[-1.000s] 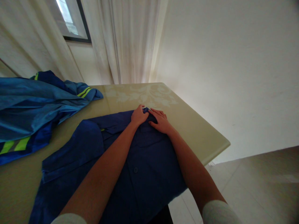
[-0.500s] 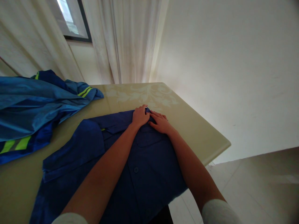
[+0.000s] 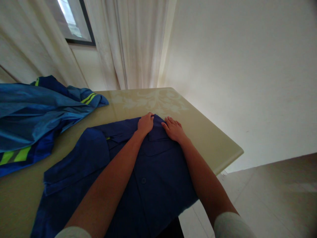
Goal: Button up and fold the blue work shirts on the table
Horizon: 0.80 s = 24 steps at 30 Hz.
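Observation:
A dark blue buttoned work shirt [image 3: 163,172] lies front up across the near part of the table, its collar to the left and its lower edge hanging over the table's edge. A button and a pocket-like seam show on its front. At the shirt's far edge, my left hand [image 3: 145,124] is closed on the cloth, with its fingertips partly hidden. My right hand [image 3: 174,129] rests on the far right corner of the shirt, fingers stretched out and lying flat. A small gap of cloth shows between the two hands.
Another blue garment [image 3: 44,112] with yellow-green stripes lies heaped on the left of the pale table [image 3: 210,138]. Behind the table hang cream curtains [image 3: 138,43] beside a window [image 3: 74,19]. A white wall [image 3: 242,72] runs along the right, above a tiled floor [image 3: 267,191].
My hands have moved apart: the left slightly to the left, the right slightly to the right. More of the shirt's far edge shows between them.

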Tool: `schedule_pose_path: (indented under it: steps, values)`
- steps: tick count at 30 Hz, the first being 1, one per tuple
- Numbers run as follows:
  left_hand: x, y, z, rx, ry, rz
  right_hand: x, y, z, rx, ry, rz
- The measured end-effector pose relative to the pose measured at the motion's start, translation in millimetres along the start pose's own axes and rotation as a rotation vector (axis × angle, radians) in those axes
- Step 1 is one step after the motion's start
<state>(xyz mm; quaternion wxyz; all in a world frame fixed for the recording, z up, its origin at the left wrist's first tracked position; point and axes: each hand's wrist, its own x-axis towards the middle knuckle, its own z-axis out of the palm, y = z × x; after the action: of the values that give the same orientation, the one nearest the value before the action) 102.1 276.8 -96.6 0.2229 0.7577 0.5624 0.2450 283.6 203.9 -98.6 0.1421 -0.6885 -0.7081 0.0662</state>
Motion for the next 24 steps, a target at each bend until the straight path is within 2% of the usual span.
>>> schedule_pose_path:
  steps: [3,5,11,14,17,20,24]
  values:
    - [6,-4,-8,0.008,-0.068,0.008,0,3,-12,0.028,0.150,-0.013]
    - [10,-6,-14,0.017,-0.110,0.027,1,8,-18,0.062,0.194,0.050]
    - [11,-4,-28,0.067,-0.168,-0.035,4,21,-22,0.109,0.146,0.222]
    - [10,-3,-32,0.028,-0.238,0.018,6,22,-22,0.134,0.159,0.254]
    - [12,-8,-35,-0.018,-0.249,0.029,7,23,-22,0.165,0.159,0.278]
    - [14,-13,-38,0.023,-0.278,-0.008,7,25,-21,0.198,0.127,0.279]
    - [15,-15,-41,0.075,-0.356,0.015,7,24,-21,0.185,0.113,0.279]
